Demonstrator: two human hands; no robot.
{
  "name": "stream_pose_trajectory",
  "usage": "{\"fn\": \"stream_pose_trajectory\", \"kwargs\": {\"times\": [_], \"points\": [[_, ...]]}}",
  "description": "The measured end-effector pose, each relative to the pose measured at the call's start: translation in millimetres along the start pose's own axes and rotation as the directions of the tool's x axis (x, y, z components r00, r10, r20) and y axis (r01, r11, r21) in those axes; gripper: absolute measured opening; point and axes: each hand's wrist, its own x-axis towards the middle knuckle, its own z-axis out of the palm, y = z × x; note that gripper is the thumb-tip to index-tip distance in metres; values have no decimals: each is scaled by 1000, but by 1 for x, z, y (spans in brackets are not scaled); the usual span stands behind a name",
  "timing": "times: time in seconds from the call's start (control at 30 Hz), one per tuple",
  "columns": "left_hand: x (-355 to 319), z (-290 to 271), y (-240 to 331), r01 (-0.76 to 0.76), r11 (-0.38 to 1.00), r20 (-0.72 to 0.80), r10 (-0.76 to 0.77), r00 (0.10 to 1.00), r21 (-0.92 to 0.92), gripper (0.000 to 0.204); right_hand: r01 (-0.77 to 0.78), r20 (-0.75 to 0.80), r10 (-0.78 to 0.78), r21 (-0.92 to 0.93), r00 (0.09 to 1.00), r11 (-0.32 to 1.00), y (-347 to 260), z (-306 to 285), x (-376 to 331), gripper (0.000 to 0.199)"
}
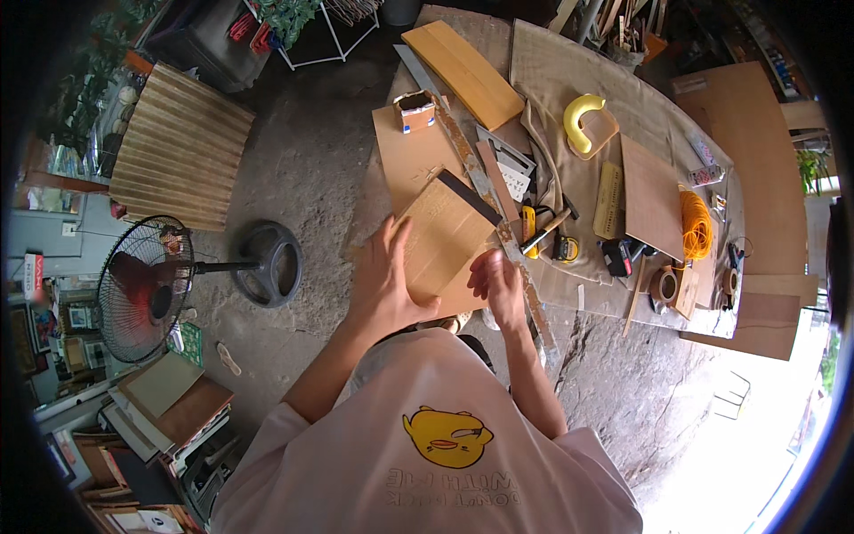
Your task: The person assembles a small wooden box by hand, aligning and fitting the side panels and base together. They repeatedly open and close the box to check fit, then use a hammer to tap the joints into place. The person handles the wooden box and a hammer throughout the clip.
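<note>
Brown panel (449,245), centre of head view, is held by the left hand (384,278), fingers spread along its left side, thumb at lower edge. Right hand (500,287) is curled just beside the right edge; can't tell if anything is pinched. Progress, judged: upper-right edge covered by dark strip (469,197); other visible edges left bare.

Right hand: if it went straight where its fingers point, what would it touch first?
Likely the cardboard piece in the left hand, though its depth from the right hand is unclear.
</note>
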Motion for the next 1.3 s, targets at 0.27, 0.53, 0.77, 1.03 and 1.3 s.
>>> {"fn": "stream_pose_trajectory", "kwargs": {"times": [0.27, 0.53, 0.77, 1.03, 1.3], "points": [[-1, -1, -8, -54, 997, -5, 54, 999, 62, 118, 156, -144, -274, -540, 951, 827, -30, 25, 1, 35], [-3, 1, -9, -64, 994, -9, 65, 998, 89, 115, 238, -116, -361, -563, 925, 791, -33, 22, -2, 26], [-3, 0, -12, -107, 989, -29, 110, 994, 100, 111, 200, -261, -256, -223, 931, 954, 6, -17, -3, 18], [-12, -15, -48, 34, 841, -255, -202, 946, -540, 56, 78, -321, -250, -464, 913, 882, 51, -84, -21, 38], [-42, -4, -81, 245, 574, -233, -632, 739, -781, 33, 173, -309, -488, -676, 816, 717, 85, -102, -29, 40]]}}
